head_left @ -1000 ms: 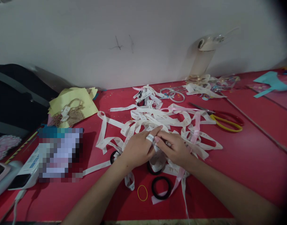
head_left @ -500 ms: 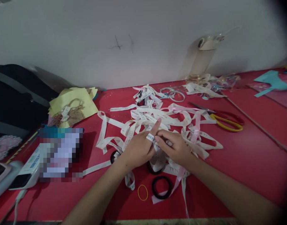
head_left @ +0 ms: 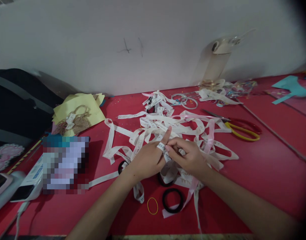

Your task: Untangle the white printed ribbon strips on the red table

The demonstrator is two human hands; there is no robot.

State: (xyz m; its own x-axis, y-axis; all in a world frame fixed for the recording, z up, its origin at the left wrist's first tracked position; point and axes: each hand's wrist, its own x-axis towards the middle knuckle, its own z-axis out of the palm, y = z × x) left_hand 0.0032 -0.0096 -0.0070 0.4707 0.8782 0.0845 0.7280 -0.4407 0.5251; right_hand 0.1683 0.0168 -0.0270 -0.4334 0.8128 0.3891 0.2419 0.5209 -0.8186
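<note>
A white printed ribbon (head_left: 161,146) is looped round the outstretched index finger of my left hand (head_left: 149,158), whose other fingers curl under, partly hidden. Thumb and fingertips of my right hand (head_left: 189,155) pinch the ribbon beside that finger. Beneath and behind both hands spreads a tangle of white ribbon (head_left: 140,133) with lettering, crossed by a pink ribbon (head_left: 210,135). Close to my wrists lie a black hair tie (head_left: 173,200) and a yellow rubber band (head_left: 153,206).
Scissors (head_left: 243,130) with red and yellow handles lie right of the ribbons. Behind are silver rings (head_left: 189,103) and a clear bottle (head_left: 215,66). Yellow paper (head_left: 92,111) with twine, a pixelated device (head_left: 67,163) and a dark bag (head_left: 20,106) occupy the left of the red table (head_left: 265,173).
The hands hold almost the same pose, with the ribbon still round the left index finger. The whole view has shifted very slightly.
</note>
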